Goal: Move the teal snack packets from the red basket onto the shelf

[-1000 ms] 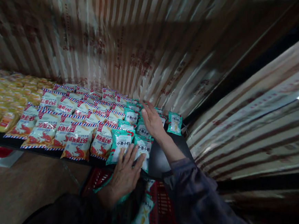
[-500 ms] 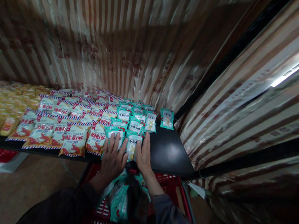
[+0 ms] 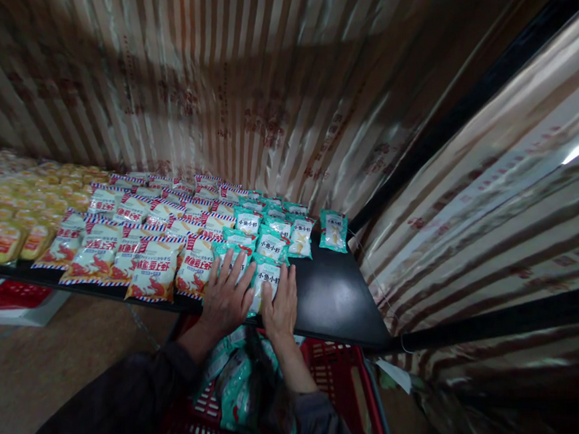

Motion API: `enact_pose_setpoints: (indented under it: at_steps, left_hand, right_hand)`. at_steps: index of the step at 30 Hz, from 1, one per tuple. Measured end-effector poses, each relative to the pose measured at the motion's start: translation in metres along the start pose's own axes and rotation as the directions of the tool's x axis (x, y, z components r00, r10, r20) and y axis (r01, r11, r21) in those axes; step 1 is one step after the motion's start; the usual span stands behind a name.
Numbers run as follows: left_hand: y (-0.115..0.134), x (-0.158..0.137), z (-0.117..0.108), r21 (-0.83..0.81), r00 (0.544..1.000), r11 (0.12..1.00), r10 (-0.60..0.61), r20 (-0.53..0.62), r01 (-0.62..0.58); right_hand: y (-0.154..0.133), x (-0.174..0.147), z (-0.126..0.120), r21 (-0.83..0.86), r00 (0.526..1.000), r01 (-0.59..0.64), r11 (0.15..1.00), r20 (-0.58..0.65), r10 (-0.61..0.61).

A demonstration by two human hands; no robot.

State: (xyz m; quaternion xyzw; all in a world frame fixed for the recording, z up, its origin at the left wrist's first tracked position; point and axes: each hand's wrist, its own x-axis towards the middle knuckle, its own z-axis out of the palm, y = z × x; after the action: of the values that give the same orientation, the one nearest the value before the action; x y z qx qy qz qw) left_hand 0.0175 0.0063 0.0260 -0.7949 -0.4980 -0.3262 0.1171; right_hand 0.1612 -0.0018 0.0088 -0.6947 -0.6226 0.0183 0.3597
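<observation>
My left hand (image 3: pixel 227 299) lies with spread fingers over a teal and white snack bag at the front edge of the black shelf (image 3: pixel 331 294). Beside it, my right hand (image 3: pixel 281 306) has its fingers stretched out along the right side of a second teal snack bag (image 3: pixel 267 275). More teal bags (image 3: pixel 272 246) stand in rows behind these two. Below the shelf edge, a red basket (image 3: pixel 330 367) holds several teal bags (image 3: pixel 241 387), partly hidden by my forearms.
Red and white snack bags (image 3: pixel 155 270) fill the shelf to the left, then yellow packages (image 3: pixel 4 238). One teal bag (image 3: pixel 333 230) stands apart at the back right. Striped sheeting (image 3: pixel 278 109) hangs behind, and a black post (image 3: pixel 398 165) rises at the right.
The view has shifted slightly, so the shelf sits further right. My right hand's fingers have moved up along the front teal bag. Both hands stay at the front bags.
</observation>
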Motion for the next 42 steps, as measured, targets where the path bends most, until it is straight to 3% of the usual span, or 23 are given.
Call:
enact_pose_setpoints:
  at_steps: [6,10,12,15,17,19,21,26,31,36,42]
  left_hand:
    - [-0.002,0.014,-0.008,0.002,1.000,1.000,-0.012,0.010,0.012]
    - [-0.022,0.056,-0.021,0.050,0.996,0.995,-0.091,0.008,0.090]
    - [-0.038,0.085,-0.023,0.099,0.985,0.986,-0.146,0.088,0.137]
    - [-0.063,0.122,-0.018,0.177,0.928,0.955,-0.279,0.247,0.240]
    - [-0.075,0.137,-0.013,0.217,0.853,0.933,-0.352,0.385,0.287]
    - [-0.082,0.145,-0.009,0.229,0.787,0.930,-0.366,0.497,0.288]
    - [-0.087,0.148,-0.006,0.228,0.757,0.937,-0.349,0.553,0.266]
    - [-0.099,0.162,0.003,0.192,0.795,0.949,-0.314,0.518,0.250]
    - [-0.113,0.184,0.022,0.141,0.759,0.958,-0.284,0.586,0.250]
    - [-0.117,0.190,0.038,0.127,0.760,0.965,-0.259,0.596,0.229]
    - [-0.119,0.197,0.037,0.102,0.795,0.965,-0.257,0.549,0.241]
  right_hand:
    - [-0.003,0.001,-0.006,-0.133,0.990,0.122,0.984,-0.053,-0.130]
    - [-0.016,0.029,-0.021,-0.254,0.957,0.286,0.924,0.026,-0.289]
    - [-0.024,0.052,-0.024,-0.296,0.945,0.322,0.899,0.047,-0.323]
    - [-0.034,0.085,-0.020,-0.346,0.948,0.317,0.883,0.102,-0.300]
    - [-0.037,0.099,-0.014,-0.366,0.950,0.310,0.877,0.156,-0.271]
    - [-0.037,0.104,-0.008,-0.378,0.947,0.312,0.872,0.195,-0.255]
    - [-0.036,0.106,-0.004,-0.385,0.943,0.326,0.863,0.201,-0.267]
    - [-0.031,0.126,0.001,-0.412,0.945,0.328,0.850,0.132,-0.300]
    - [-0.029,0.157,0.009,-0.461,0.975,0.219,0.860,0.133,-0.178]
    - [-0.026,0.156,0.012,-0.469,0.946,0.310,0.827,0.244,-0.216]
    - [-0.029,0.162,0.008,-0.488,0.934,0.347,0.801,0.256,-0.248]
